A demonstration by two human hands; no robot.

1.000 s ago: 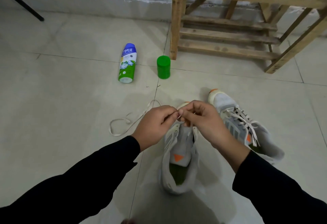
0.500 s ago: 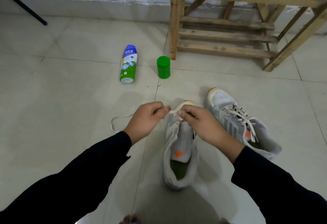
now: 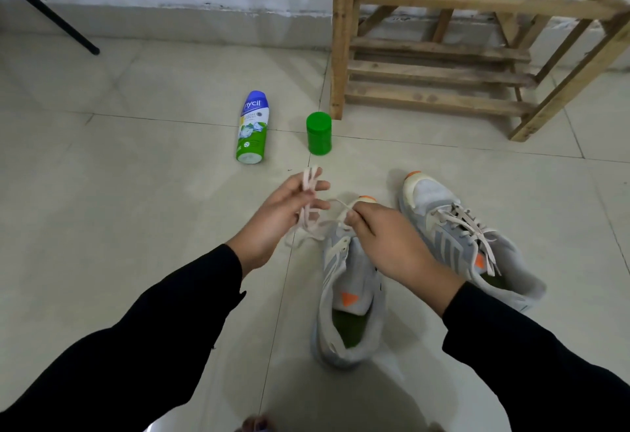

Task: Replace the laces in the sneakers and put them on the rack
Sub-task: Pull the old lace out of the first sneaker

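Right now the move turns on how the unlaced sneaker (image 3: 344, 281) lies under my hands. It sits on the floor (image 3: 136, 227) with its long axis running six to twelve, its open collar toward me at six and its orange-tipped toe pointing at twelve toward the rack (image 3: 443, 56).

My right hand (image 3: 392, 247) is over the forefoot at the front eyelets, with its fingers curled and pinching the lace (image 3: 309, 177) close to the upper. My left hand (image 3: 276, 223) is off the shoe at about ten o'clock from the toe, with several loops of the same lace bunched between its fingers and thumb. A strand runs from that bunch across to the right hand's pinch.

The right hand is nearer the eyelets, so I judge it should do the threading. The left hand can feed slack on a line crossing the shoe's axis. I cannot tell which eyelet the lace enters, because the right hand covers it. The laced sneaker (image 3: 453, 227) lies just beside, at two o'clock.
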